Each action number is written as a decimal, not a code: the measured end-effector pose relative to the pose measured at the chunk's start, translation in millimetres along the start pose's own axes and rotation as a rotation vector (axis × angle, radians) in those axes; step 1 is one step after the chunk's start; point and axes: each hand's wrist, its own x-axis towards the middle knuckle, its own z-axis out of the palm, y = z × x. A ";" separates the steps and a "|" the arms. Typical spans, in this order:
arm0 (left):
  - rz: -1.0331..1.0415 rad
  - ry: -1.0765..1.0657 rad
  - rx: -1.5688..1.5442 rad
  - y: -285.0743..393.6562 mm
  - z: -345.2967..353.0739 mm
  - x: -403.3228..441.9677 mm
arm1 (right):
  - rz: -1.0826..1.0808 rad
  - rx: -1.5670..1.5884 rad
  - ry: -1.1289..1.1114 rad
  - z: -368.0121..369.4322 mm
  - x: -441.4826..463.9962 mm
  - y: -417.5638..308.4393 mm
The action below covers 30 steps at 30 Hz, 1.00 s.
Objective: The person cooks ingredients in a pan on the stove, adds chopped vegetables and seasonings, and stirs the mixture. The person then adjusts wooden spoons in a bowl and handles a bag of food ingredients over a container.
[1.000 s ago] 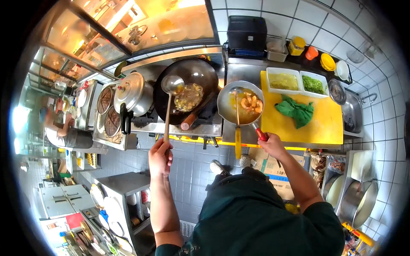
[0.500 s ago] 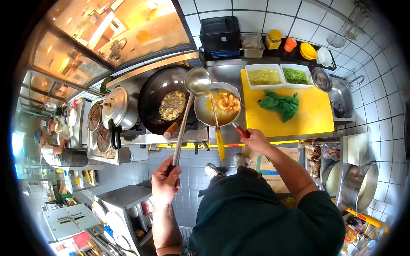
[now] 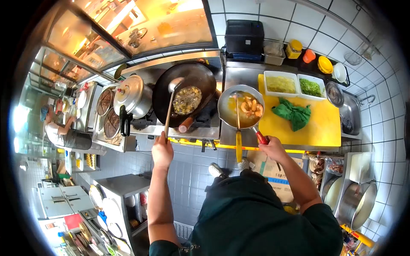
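In the head view my left hand (image 3: 162, 152) is closed round the long handle of a ladle (image 3: 169, 110). The ladle's bowl sits in the left part of a dark wok (image 3: 203, 79), beside a bubbling patch of yellowish bits (image 3: 187, 100). My right hand (image 3: 273, 149) grips the red handle (image 3: 262, 137) of a light metal pan (image 3: 223, 97). Inside the pan are shrimp (image 3: 252, 106) in brownish-yellow liquid. A yellow-handled utensil (image 3: 238, 147) leans in the pan, its handle sticking out over the counter's front edge. Neither hand touches it.
Left of the wok stands a pressure cooker (image 3: 128, 94). A yellow cutting board (image 3: 314, 123) on the right carries a green cloth (image 3: 293, 114) and two white tubs of chopped greens (image 3: 309, 86). Farther right is a sink (image 3: 351, 117). Another person (image 3: 60, 128) stands at far left.
My left hand has moved the ladle away from above the pan's edge, leftward and down into the wok. My right hand stays on the pan handle. The view has shifted somewhat.
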 end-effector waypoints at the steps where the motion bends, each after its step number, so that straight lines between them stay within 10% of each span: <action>1: -0.007 -0.027 0.121 -10.9 15.4 -2.7 | 0.034 0.001 0.001 -2.6 -8.4 -15.7; 13: -0.075 -0.348 0.460 -72.0 66.4 -19.5 | 0.055 0.010 0.051 -9.9 -17.2 -12.5; 19: 0.088 0.114 0.314 -42.5 40.8 -14.6 | 0.040 0.043 0.042 -12.9 -20.5 -6.1; 23: -1.024 -0.243 -1.207 48.6 -4.7 33.4 | 0.024 0.062 0.069 -16.6 -23.3 -5.4; 30: -1.172 -0.624 -1.815 52.0 22.2 71.5 | 0.003 0.041 0.083 -22.6 -24.2 -0.3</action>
